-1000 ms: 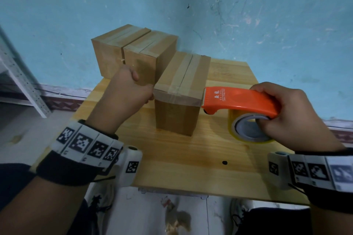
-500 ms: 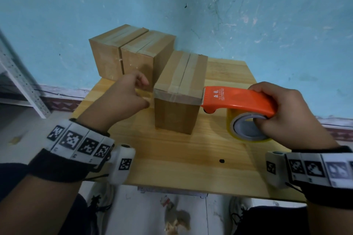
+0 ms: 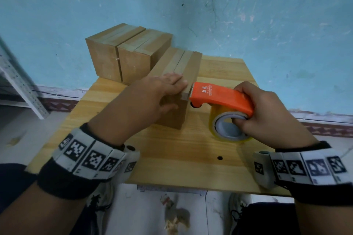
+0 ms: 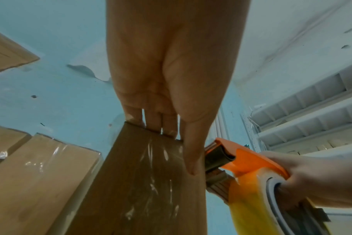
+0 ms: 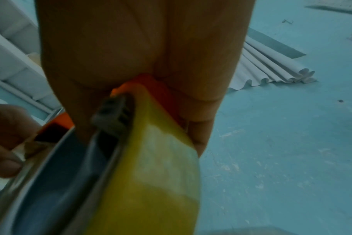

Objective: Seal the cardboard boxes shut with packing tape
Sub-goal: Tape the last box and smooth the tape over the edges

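Note:
Three cardboard boxes stand on the wooden table. My left hand lies on the near box: fingers flat on its taped top at the front edge, thumb down the front face, where clear tape glints. My right hand grips the orange tape dispenser with its yellowish tape roll, fingers hooked inside the roll's core. The dispenser's blade end touches the box's near right top corner, beside my left thumb. In the right wrist view the palm wraps the dispenser and roll.
Two more taped boxes stand side by side at the table's back left, against the blue wall. White metal shelving stands to the left. A small black hole marks the table near its front edge.
My left hand rose from the box's left side and came to lie flat on its near top edge. The right hand and dispenser stayed at the box's right corner.

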The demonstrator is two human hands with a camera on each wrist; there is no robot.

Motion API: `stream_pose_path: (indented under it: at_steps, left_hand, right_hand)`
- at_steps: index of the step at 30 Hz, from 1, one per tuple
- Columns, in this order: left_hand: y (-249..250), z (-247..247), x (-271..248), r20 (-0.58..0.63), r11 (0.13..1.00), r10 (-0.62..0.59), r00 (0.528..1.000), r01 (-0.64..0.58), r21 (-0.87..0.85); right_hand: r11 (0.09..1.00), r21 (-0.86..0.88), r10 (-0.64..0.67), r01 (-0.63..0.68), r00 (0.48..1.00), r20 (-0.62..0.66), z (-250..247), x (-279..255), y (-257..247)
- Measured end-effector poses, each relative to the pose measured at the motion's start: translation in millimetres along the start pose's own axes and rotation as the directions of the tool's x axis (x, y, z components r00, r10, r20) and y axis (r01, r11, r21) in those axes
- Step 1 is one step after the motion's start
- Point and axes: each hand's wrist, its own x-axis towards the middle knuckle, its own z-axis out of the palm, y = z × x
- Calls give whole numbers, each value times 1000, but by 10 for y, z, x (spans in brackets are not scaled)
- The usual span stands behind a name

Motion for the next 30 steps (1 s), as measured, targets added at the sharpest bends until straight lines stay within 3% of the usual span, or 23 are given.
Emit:
stream_pose_path:
  at_steps: [6, 17, 30]
  left_hand:
    - [-51, 68, 17, -85, 998, 57, 995, -60, -29]
    - [-78, 112, 6, -138, 998, 58, 989, -61, -22]
    - [-90, 118, 6, -162, 994, 65, 985, -78, -76]
  right_hand:
    - [991, -31, 128, -127, 991, 43, -23, -34, 93]
    - [978, -54, 207, -204, 976, 64, -192, -221, 244]
    - [974, -105, 207, -201, 977, 51, -256, -277, 295]
